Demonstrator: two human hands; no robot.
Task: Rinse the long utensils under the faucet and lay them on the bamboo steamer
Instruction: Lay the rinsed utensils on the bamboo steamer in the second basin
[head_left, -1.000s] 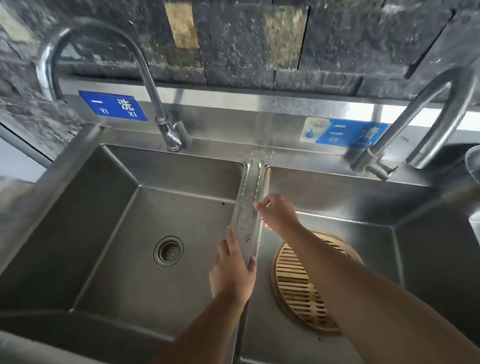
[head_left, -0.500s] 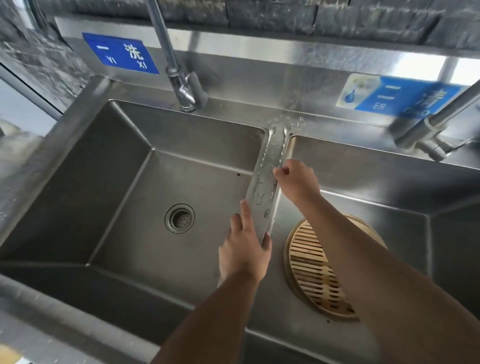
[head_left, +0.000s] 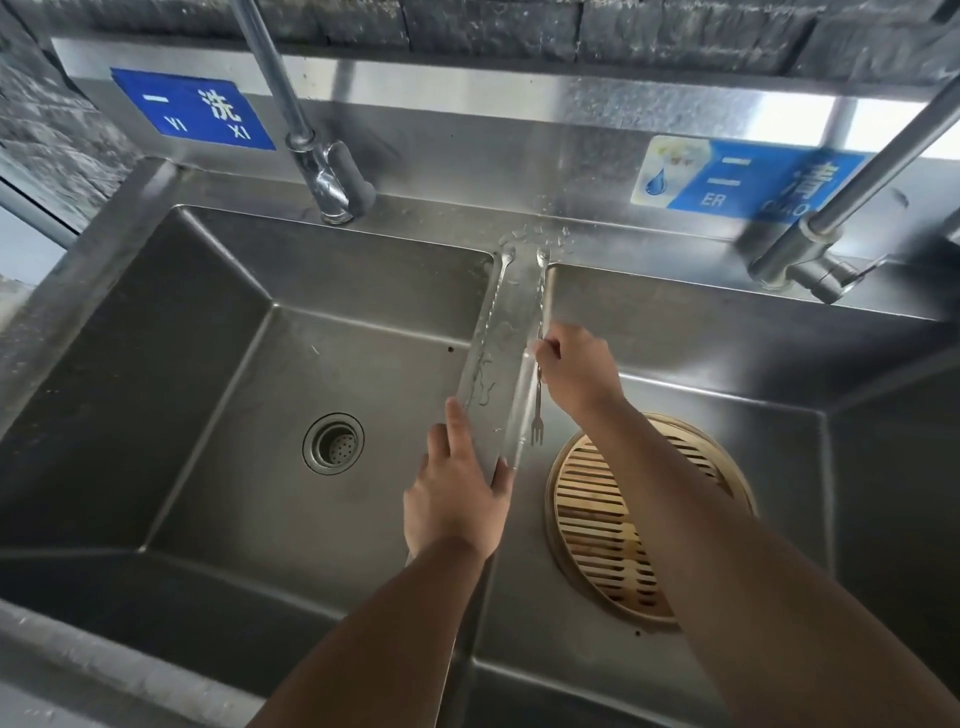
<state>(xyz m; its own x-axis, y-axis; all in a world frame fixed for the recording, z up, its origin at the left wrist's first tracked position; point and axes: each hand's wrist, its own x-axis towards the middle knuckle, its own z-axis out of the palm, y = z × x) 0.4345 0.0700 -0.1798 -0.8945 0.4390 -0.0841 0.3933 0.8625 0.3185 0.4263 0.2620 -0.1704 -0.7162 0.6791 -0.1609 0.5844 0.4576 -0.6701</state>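
Observation:
Two long thin metal utensils lie lengthwise on the wet divider (head_left: 511, 332) between the two sink basins. The left utensil (head_left: 491, 312) runs along the divider's left edge. The right utensil (head_left: 540, 291) has a spoon tip at the far end and a small fork at the near end. My right hand (head_left: 576, 369) pinches its shaft about midway. My left hand (head_left: 457, 493) lies flat over the divider's near end, thumb and fingers spread, the thumb by the left utensil's near end. The round bamboo steamer (head_left: 597, 519) sits in the right basin, partly hidden by my right forearm.
The left faucet (head_left: 327, 176) stands behind the left basin, which has a drain (head_left: 333, 443). The right faucet (head_left: 800, 249) stands at the far right. No running water shows. Blue labels are on the steel backsplash.
The view has tilted down and drawn closer to the sink. My right hand has closed its fingers on the right utensil's shaft, and its fork end now shows. My left hand stays on the divider.

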